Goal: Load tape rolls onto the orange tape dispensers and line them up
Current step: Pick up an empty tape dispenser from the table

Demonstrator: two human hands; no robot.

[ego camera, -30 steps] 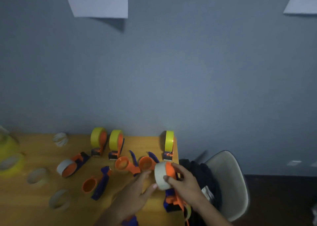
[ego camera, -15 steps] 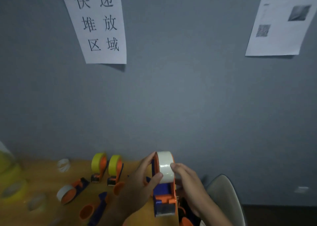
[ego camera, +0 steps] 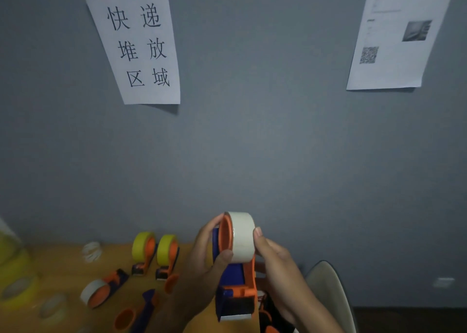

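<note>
I hold an orange and blue tape dispenser upright in front of me, above the table's right end. A white tape roll sits on its orange wheel. My left hand grips the dispenser's left side, thumb against the roll. My right hand holds the right side, fingertips on the roll. Two dispensers with yellow rolls stand side by side by the wall. A dispenser with a white roll lies on its side. An empty dispenser lies near the front.
The wooden table holds loose tape rolls and yellow rolls at the left. A pale chair stands right of the table. Two paper sheets hang on the grey wall.
Both hands lifted the dispenser with the white roll up from the table toward me and turned it upright. The view tilted up, showing more wall.
</note>
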